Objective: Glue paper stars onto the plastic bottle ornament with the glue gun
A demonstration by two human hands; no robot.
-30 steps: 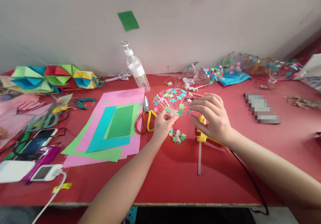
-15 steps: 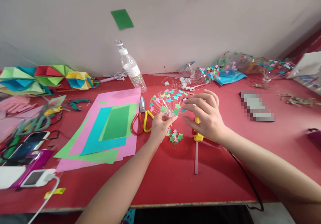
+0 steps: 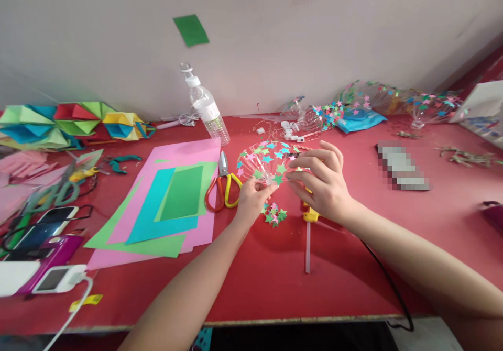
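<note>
My left hand point(image 3: 251, 200) pinches the gathered base of a clear plastic ball point(image 3: 265, 161) that is dotted with small coloured paper stars. My right hand point(image 3: 323, 183) curls against the ball's right side, fingertips pressing on it. Just below the ball lies a small heap of loose paper stars point(image 3: 274, 214) on the red table point(image 3: 255, 277). A yellow glue gun point(image 3: 309, 216) lies under my right hand, its glue stick pointing toward me.
Red-and-yellow scissors point(image 3: 222, 186) lie left of the ball beside stacked coloured paper sheets point(image 3: 168, 201). A water bottle point(image 3: 206, 107) stands by the wall. More star-covered balls point(image 3: 373, 99) sit at the back right. Phones, chargers point(image 3: 43, 241) and folded paper shapes point(image 3: 70, 123) crowd the left.
My right hand has closed in from the right onto the ball. The view shifted slightly left and down at first. My left hand kept its pinch.
</note>
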